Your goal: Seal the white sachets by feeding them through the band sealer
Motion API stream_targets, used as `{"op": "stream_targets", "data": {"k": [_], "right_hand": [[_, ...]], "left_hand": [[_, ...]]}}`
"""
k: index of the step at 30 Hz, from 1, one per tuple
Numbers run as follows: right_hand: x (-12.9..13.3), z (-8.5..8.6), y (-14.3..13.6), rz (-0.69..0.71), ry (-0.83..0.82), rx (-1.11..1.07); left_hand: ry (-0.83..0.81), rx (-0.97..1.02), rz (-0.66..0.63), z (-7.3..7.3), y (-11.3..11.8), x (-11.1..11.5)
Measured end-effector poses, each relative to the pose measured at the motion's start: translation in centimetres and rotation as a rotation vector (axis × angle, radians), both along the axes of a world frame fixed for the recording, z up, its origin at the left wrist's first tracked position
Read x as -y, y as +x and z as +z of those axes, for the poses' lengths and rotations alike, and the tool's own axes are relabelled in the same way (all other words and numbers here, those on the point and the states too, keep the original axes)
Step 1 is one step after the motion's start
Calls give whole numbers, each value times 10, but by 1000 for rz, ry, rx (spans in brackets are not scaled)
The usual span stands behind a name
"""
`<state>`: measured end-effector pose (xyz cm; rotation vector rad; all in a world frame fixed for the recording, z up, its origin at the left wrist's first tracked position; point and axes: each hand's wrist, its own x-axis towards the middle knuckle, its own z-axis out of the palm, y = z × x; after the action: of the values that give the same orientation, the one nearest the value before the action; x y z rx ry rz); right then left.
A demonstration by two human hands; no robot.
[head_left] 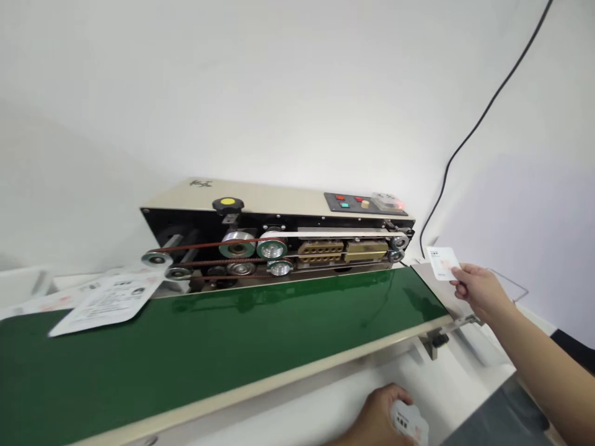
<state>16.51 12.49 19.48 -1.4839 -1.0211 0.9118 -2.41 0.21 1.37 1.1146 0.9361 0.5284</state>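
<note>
My right hand (481, 290) pinches the lower right corner of a small white printed pouch (442, 262), held upright beside the right end of a band sealer (279, 199). Low in the view, in front of the conveyor's edge, my left hand (379, 421) is closed around a bunch of similar white pouches (409, 421), partly cut off by the bottom of the picture. The sealer's rollers and red-brown belts face me above a green conveyor belt (260, 347). At its left end, a larger white printed pouch (109, 306) lies partly on the green belt.
More white printed packets (51, 302) lie behind the belt at the far left. A control panel (362, 203) with coloured buttons sits on top of the sealer. A black cable (483, 118) hangs down the white wall. Below right is a dark grey surface (497, 412).
</note>
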Motion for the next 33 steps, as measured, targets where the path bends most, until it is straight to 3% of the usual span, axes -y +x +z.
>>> {"op": "stream_targets", "data": {"k": [8,16,33], "right_hand": [[-29,-4,-24,27,-76,33],[-40,-12,-35,42,-113,61],[-43,-21,-48,188,-166,66]], "left_hand": [[56,38,-10,-17,4,-6],[105,71,-14,-36,11,-10],[126,20,-24,-24,5,-8]]}}
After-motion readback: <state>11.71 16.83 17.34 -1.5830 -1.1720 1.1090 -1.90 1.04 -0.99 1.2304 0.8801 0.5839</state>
